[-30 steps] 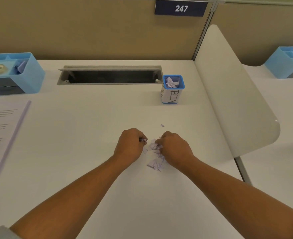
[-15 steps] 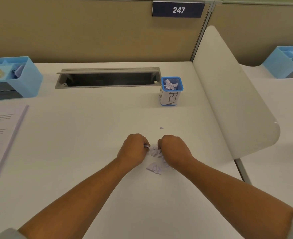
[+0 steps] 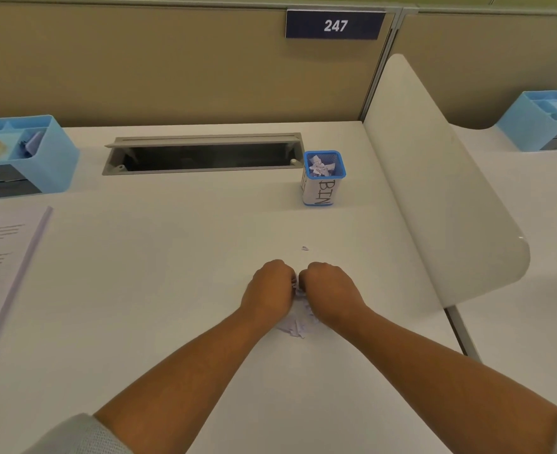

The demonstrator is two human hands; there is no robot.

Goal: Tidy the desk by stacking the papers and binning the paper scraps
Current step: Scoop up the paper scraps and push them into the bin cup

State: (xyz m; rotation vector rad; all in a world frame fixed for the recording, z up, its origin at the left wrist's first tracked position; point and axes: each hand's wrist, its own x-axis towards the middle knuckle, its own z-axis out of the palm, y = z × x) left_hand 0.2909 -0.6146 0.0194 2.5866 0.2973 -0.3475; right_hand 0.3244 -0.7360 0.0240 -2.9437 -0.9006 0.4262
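Note:
A small heap of pale paper scraps [image 3: 295,326] lies on the white desk between my two hands. My left hand [image 3: 269,288] and my right hand [image 3: 331,291] press together knuckle to knuckle, both curled shut around scraps; bits show in the gap between them. One tiny scrap [image 3: 305,248] lies alone just beyond my hands. The blue mesh cup labelled BIN [image 3: 323,178] stands further back, with scraps inside. A stack of printed papers [image 3: 2,267] lies at the left edge.
A grey open cable tray [image 3: 205,154] is sunk into the desk behind. A light blue organiser [image 3: 18,155] with a tape roll stands at the back left, another [image 3: 546,121] on the neighbouring desk. A white curved divider [image 3: 434,178] bounds the right side.
My hands have drawn closer together, squeezing the scraps into a tighter heap. The view has shifted slightly.

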